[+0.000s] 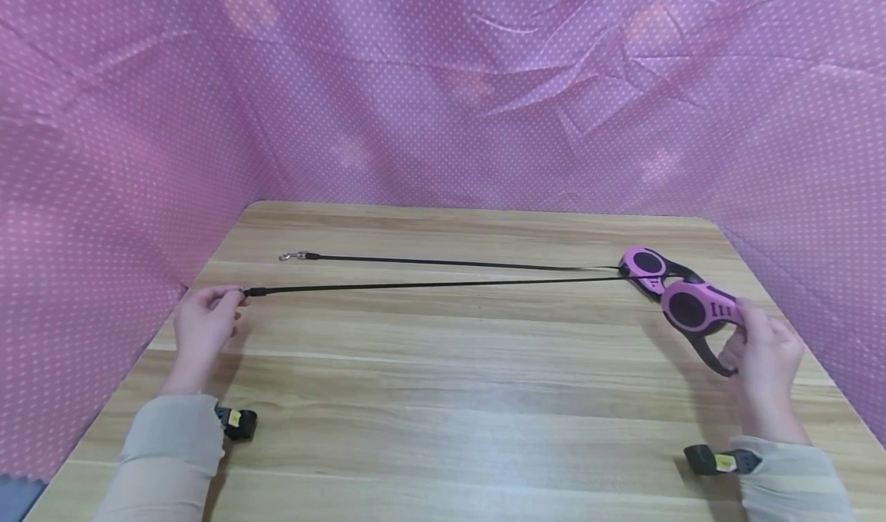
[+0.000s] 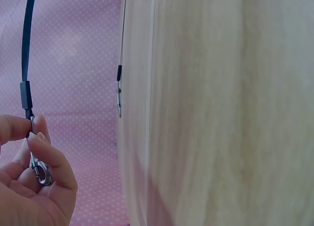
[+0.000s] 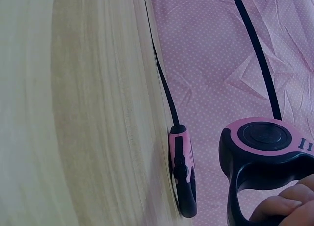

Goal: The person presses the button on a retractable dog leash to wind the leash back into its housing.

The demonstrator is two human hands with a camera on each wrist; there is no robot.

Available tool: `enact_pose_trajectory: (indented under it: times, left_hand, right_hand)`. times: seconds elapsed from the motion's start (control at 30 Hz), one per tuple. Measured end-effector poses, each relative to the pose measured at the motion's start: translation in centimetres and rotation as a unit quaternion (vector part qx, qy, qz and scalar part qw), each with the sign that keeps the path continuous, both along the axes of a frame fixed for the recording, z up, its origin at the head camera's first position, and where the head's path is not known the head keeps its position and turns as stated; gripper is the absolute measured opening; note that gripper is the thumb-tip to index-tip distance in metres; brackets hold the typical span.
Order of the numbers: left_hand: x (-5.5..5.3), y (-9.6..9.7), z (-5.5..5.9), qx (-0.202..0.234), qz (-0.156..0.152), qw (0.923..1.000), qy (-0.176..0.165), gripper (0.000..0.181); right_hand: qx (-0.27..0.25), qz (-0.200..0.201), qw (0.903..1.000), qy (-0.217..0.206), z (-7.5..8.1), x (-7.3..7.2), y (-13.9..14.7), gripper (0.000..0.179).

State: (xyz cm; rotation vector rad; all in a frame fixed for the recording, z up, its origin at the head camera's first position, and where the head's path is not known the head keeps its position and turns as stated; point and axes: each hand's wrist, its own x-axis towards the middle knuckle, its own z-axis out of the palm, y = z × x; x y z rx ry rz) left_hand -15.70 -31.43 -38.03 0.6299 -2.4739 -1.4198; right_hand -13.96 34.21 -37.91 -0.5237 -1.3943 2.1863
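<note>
My right hand (image 1: 764, 353) grips the handle of a pink-and-black retractable dog leash (image 1: 687, 309), holding it above the table at the right. Its black strap (image 1: 429, 284) runs taut across to the left side. There my left hand (image 1: 204, 326) pinches the strap's metal snap clip (image 2: 45, 176) between thumb and fingers; the clip's hook end shows in the left wrist view. Behind lies a second, matching leash (image 3: 182, 167) on the table, partly hidden by the held one in the head view. Its strap (image 1: 443, 262) is drawn out leftward, ending in a silver clip (image 1: 292, 256).
The wood-grain table (image 1: 443, 399) is surrounded at the back and sides by pink polka-dot cloth (image 1: 443, 122). Small black cameras (image 1: 238, 423) are strapped at both wrists, over the light sleeves.
</note>
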Motion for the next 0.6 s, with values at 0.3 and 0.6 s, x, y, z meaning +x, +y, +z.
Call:
enact_pose_trajectory:
  times: [0.3, 0.6]
  left_hand:
    - [-0.17, 0.17, 0.07, -0.001, -0.004, 1.0, -0.006, 0.041]
    - [-0.43, 0.27, 0.06, 0.0, -0.002, 0.9999, -0.01, 0.041]
  right_hand:
    - [-0.008, 0.021, 0.9997, 0.002, 0.05, -0.02, -0.18, 0.042]
    - [-0.017, 0.035, 0.9992, -0.004, 0.17, -0.15, -0.4, 0.035]
